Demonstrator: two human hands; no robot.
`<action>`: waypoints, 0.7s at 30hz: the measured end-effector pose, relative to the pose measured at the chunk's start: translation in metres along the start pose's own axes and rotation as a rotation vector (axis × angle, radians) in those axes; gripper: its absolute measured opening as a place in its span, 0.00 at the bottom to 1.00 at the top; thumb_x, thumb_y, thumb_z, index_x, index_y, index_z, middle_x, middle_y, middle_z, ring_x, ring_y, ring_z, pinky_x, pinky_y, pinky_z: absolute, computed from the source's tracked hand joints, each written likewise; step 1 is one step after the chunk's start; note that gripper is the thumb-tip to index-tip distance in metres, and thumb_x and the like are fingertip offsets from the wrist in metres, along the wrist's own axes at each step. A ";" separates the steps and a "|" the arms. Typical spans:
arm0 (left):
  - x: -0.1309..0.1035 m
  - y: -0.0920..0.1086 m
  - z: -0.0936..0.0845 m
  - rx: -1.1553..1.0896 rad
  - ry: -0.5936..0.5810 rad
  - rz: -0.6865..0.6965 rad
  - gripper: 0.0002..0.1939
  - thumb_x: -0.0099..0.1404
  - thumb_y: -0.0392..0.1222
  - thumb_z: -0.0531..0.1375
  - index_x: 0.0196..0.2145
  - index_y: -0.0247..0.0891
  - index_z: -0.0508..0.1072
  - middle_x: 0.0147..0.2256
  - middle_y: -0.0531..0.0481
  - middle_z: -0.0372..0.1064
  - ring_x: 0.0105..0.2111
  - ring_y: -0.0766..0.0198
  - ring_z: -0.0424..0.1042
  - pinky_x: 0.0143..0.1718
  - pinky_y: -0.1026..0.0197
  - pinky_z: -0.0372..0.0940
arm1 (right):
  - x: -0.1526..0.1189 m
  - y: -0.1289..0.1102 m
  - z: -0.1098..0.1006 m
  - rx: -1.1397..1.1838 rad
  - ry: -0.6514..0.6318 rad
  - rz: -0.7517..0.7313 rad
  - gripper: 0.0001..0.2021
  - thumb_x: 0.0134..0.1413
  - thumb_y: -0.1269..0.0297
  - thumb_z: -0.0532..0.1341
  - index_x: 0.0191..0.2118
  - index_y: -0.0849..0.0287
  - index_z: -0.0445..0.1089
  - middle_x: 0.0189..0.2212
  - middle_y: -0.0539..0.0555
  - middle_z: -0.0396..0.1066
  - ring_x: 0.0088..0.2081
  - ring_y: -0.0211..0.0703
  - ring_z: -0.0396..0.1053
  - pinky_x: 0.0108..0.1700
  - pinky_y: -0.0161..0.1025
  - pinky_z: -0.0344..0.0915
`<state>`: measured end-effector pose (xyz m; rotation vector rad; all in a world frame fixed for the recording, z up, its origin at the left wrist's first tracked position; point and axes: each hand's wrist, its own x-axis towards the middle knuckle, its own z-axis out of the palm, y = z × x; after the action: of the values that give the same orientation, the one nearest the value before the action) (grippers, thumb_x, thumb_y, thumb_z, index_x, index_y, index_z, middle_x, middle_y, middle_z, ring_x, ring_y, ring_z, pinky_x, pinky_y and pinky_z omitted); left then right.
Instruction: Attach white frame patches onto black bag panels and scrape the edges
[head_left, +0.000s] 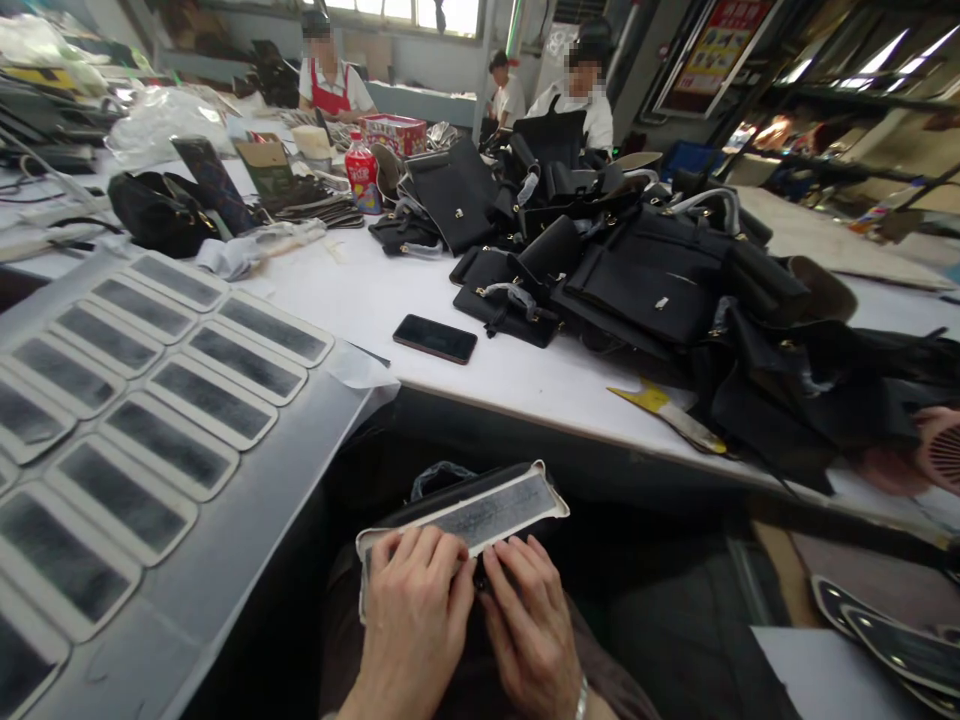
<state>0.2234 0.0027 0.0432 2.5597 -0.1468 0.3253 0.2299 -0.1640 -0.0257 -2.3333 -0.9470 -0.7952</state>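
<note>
A black bag piece (495, 504) with a grey, white-edged panel facing up rests on the lap, tilted upward to the right. My left hand (417, 600) lies over its left part, fingers bent and pressed on the near edge. Beside it my right hand (529, 620) has its fingers curled against the same near edge, with the fingertips close to the left thumb. Between the hands, a small dark part of the piece shows, too small to make out. A clear plastic-wrapped handle (441, 474) sticks out behind the panel.
Rows of white-edged dark panels (172, 445) lie on a grey sheet at the left. A phone (435, 338), a pile of black bags (645, 270), yellow-handled scissors (651, 398) and a red bottle (361, 175) are on the white table. Several people sit beyond.
</note>
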 end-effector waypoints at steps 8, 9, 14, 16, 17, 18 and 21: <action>-0.020 -0.016 -0.012 0.051 0.098 -0.059 0.05 0.66 0.37 0.56 0.31 0.41 0.69 0.30 0.52 0.70 0.35 0.58 0.67 0.43 0.51 0.50 | 0.005 -0.021 0.016 0.071 -0.025 -0.067 0.25 0.55 0.80 0.54 0.59 0.70 0.63 0.53 0.63 0.66 0.59 0.54 0.58 0.62 0.53 0.54; -0.023 -0.019 -0.013 0.060 0.101 -0.058 0.04 0.65 0.37 0.57 0.32 0.41 0.70 0.31 0.53 0.70 0.36 0.58 0.67 0.43 0.51 0.50 | 0.006 -0.023 0.018 0.078 -0.032 -0.075 0.25 0.55 0.80 0.54 0.59 0.70 0.63 0.53 0.63 0.66 0.59 0.54 0.57 0.63 0.52 0.53; -0.042 -0.032 -0.011 0.129 0.217 -0.067 0.02 0.63 0.37 0.59 0.35 0.43 0.70 0.39 0.49 0.72 0.41 0.55 0.68 0.47 0.48 0.52 | 0.007 -0.032 0.022 0.097 -0.069 -0.124 0.24 0.54 0.79 0.55 0.58 0.71 0.64 0.53 0.63 0.66 0.60 0.53 0.56 0.63 0.51 0.52; -0.049 -0.036 -0.007 0.129 0.292 -0.086 0.05 0.62 0.37 0.60 0.37 0.43 0.69 0.43 0.47 0.70 0.46 0.53 0.67 0.52 0.45 0.53 | 0.009 -0.035 0.023 0.099 -0.072 -0.144 0.23 0.54 0.78 0.55 0.57 0.71 0.65 0.52 0.62 0.67 0.59 0.53 0.56 0.63 0.51 0.52; -0.052 -0.037 -0.004 0.111 0.327 -0.103 0.07 0.63 0.37 0.60 0.40 0.43 0.68 0.47 0.46 0.69 0.49 0.52 0.66 0.56 0.43 0.52 | 0.010 -0.037 0.023 0.097 -0.074 -0.154 0.23 0.54 0.78 0.55 0.57 0.70 0.66 0.52 0.62 0.67 0.59 0.53 0.57 0.63 0.51 0.51; -0.055 -0.039 -0.001 0.078 0.356 -0.129 0.09 0.63 0.37 0.59 0.42 0.43 0.66 0.50 0.44 0.66 0.53 0.51 0.63 0.59 0.41 0.50 | 0.011 -0.038 0.024 0.091 -0.078 -0.160 0.23 0.55 0.78 0.54 0.57 0.69 0.66 0.52 0.61 0.68 0.59 0.53 0.57 0.63 0.51 0.51; -0.062 -0.043 0.007 -0.088 0.410 -0.267 0.17 0.66 0.39 0.57 0.51 0.43 0.60 0.62 0.41 0.51 0.63 0.51 0.53 0.63 0.40 0.50 | 0.014 -0.041 0.024 0.061 -0.104 -0.172 0.24 0.55 0.75 0.55 0.58 0.65 0.66 0.52 0.59 0.68 0.58 0.52 0.57 0.64 0.50 0.49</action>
<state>0.1719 0.0371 -0.0005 2.3314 0.3214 0.7089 0.2156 -0.1165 -0.0245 -2.2812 -1.2133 -0.7063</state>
